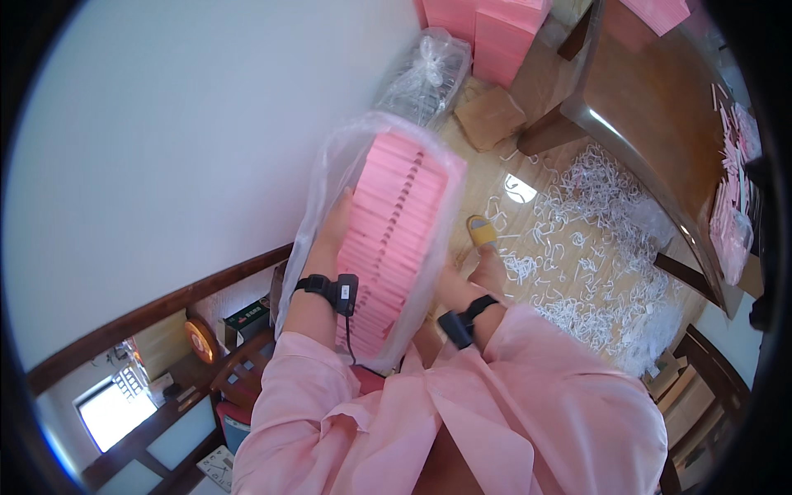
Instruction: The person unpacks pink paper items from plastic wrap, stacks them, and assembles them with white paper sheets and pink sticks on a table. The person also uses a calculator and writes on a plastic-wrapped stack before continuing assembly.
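Observation:
A clear plastic bag (318, 177) stands in front of me, packed with a long stack of folded pink pieces (396, 206). A row of dark notches or holes runs down the stack. My left hand (337, 216) reaches inside the bag and presses along the stack's left side, its fingers partly hidden behind the pink pieces. On the other side, my right hand (448, 285) is against the bag's right edge. Its fingers are hidden by the plastic and the stack. A black band with a small device is strapped on each wrist.
A tied clear bag (425, 74) and pink stacks (502, 45) stand beyond, beside flattened cardboard (490, 114). White curled strips (590, 264) litter the floor at right, under a brown wooden table (652, 99). A white wall (190, 148) rises at left; a wooden chair (239, 371) stands lower left.

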Available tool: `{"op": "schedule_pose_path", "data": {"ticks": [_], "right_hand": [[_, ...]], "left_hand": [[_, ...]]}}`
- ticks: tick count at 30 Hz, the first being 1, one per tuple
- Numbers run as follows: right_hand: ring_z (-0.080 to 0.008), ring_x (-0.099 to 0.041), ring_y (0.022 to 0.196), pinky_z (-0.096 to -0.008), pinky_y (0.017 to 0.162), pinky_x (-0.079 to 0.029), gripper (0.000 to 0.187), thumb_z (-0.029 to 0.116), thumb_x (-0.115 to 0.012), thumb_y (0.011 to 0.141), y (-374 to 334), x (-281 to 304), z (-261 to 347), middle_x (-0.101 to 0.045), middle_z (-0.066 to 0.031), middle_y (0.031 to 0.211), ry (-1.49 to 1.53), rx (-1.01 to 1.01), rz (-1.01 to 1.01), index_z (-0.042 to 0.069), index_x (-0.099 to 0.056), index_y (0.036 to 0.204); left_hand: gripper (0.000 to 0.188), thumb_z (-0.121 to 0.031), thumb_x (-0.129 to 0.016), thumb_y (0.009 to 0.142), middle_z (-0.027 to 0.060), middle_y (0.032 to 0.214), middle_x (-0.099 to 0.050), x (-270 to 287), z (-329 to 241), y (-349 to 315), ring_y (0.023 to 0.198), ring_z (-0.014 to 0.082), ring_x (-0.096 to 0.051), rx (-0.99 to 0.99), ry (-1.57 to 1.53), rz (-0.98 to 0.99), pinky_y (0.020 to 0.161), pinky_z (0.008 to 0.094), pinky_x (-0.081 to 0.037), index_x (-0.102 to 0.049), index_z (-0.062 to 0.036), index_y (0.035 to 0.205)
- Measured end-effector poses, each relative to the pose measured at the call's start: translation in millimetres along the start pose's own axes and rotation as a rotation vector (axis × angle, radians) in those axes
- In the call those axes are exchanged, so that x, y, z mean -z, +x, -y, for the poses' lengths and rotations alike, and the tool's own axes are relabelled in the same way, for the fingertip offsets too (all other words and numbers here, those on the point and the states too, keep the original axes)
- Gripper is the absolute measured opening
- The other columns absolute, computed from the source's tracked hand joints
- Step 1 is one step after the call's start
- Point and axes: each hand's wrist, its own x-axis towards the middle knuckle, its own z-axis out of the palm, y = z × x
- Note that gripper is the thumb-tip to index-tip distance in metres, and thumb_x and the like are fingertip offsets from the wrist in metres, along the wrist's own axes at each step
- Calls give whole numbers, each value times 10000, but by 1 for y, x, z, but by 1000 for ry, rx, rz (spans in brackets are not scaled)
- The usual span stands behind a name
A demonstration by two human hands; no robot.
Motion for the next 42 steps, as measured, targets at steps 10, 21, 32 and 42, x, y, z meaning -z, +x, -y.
{"op": "schedule_pose_path", "data": {"ticks": [10,21,32,42], "right_hand": [[-320,-556,1253,-494,1057,-469,622,522,-323,1055,-157,12,-132,-523,-173,1415,-385,343,49,63,-432,1461],[-290,-555,1224,-470,1054,-447,666,596,-311,1037,-16,117,-96,-576,-113,1359,-264,444,181,85,-464,1436],[-274,-520,1233,-470,1040,-411,676,588,-384,1014,-33,185,-141,-575,-113,1322,-257,238,-32,74,-436,1450],[-259,-538,1186,-450,995,-427,638,557,-428,1005,-21,188,-150,-594,-100,1280,-161,225,-92,64,-479,1406]], "left_hand": [[394,-207,-654,951,91,1137,-643,131,102,-241,1012,170,-597,-597,646,-680,843,343,-499,-603,-40,1304],[493,-385,-607,995,47,1216,-641,135,112,-161,1056,134,-580,-17,-622,350,948,293,-461,-552,-58,1361],[647,-454,-657,954,135,1330,-622,75,92,-104,1192,233,-590,450,-574,558,960,357,-513,-501,-49,1435],[552,-412,-562,1017,126,1388,-565,82,92,-122,1212,222,-546,567,-752,382,1032,322,-441,-515,-32,1415]]}}
